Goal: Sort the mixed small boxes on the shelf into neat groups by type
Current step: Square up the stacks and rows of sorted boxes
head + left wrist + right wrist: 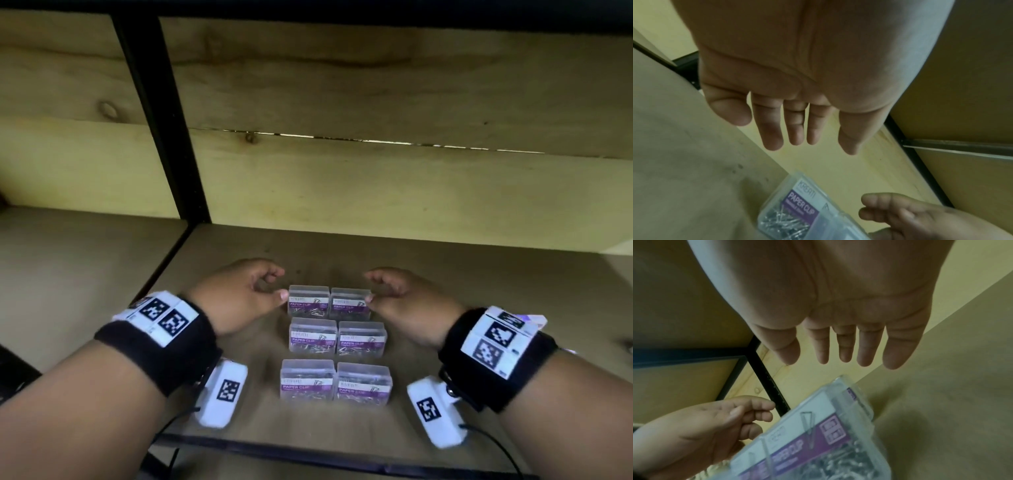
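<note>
You had 6 paper clip boxes (335, 346) set in 3 rows of 2 on the shelf (479, 284), near its front edge. Your left hand (239, 294) and right hand (404, 301) flanked the back row, fingers loosely curled and holding nothing, thumbs at the outer boxes' sides. A black post (161, 116) stood left; bare board lay behind and right.

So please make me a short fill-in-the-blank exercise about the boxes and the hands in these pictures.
1. The boxes stand in three rows of ____ each.
2. Each box label reads ____ clip.
3. The left hand and the right hand are on either side of the ____ row.
4. The band on each wrist is ____ in colour.

Missing words: two; paper; back; black
</note>
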